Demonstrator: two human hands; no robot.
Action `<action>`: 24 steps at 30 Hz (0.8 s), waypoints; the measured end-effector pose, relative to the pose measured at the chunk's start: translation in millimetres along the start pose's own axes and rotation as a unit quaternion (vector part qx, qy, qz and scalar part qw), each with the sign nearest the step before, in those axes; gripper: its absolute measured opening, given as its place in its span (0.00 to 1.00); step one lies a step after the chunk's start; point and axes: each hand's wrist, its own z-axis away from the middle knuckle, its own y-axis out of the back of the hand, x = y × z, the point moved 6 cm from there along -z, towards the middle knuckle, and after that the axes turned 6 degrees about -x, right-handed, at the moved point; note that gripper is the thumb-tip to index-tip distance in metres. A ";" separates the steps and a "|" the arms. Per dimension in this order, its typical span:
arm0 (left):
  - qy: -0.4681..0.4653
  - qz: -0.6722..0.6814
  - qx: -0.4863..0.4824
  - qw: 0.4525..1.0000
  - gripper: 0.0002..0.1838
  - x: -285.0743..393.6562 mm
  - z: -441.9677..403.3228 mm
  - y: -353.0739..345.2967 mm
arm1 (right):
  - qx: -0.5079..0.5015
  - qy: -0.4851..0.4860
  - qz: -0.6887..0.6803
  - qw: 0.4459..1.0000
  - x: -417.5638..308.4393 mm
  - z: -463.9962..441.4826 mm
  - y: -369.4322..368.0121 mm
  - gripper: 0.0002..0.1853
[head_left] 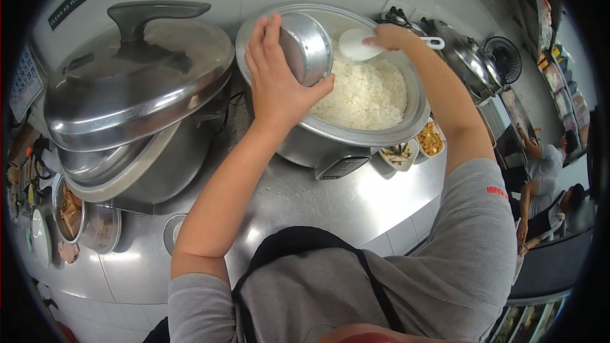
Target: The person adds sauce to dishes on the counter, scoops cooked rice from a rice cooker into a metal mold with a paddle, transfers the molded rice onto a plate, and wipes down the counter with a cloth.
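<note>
**A Two-Handed Hold, Seen from Above**

Nearest the camera: a grey short-sleeved shirt with red lettering on the right sleeve [473, 216]; bare forearms stretched forward over a shiny stainless-steel table [305, 200].

Beyond: the left hand [274, 82], wrapped around the outside of a small round silvery metal bowl [310, 44], fingers along one side, thumb along another; bowl tilted over the left part of the cooker opening, contents not visible. To the right: the right hand [395, 37], closed on a white plastic rice paddle [357, 46], handle end jutting past the wrist, blade above the cooker opening; contact between blade and rice impossible to tell.

Beneath both: a large round grey metal rice cooker [286, 154], uncovered, with white cooked rice [367, 92] inside. Just beside: a pale dish of mixed food [401, 164].

Handling, as judged: paddle light and stiff, best taken by the handle; bowl light and rigid, perhaps slick when damp, best clasped round the outer wall; rice soft, clinging, easily crushed; cooker heavy, possibly hot at the rim.

To the left: a second large cooker under a domed steel lid [140, 89]. Farther off, at right: a round black fan [502, 58] and two people in grey shirts [548, 162].
</note>
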 end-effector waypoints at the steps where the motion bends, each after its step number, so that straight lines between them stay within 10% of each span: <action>1: 0.000 -0.004 -0.002 1.000 0.57 0.5 0.6 -0.7 | 0.000 -0.001 0.002 1.000 -11.5 1.7 -7.2 0.29; 13: 0.007 0.006 -0.004 1.000 0.56 -1.0 1.1 -0.9 | 0.139 0.023 0.081 0.987 -62.7 -4.8 4.4 0.29; 15: 0.001 0.007 0.003 1.000 0.56 -1.5 0.7 -0.6 | -0.074 0.103 -0.009 0.992 -90.6 30.1 -17.0 0.33; 19: -0.003 0.005 0.002 1.000 0.56 -2.7 1.6 -1.1 | -0.175 0.065 0.015 0.982 -53.3 20.3 -74.5 0.35; 24: 0.010 -0.006 -0.012 1.000 0.56 -2.5 1.3 -1.1 | 0.074 0.024 0.113 0.991 -24.7 10.4 -43.7 0.33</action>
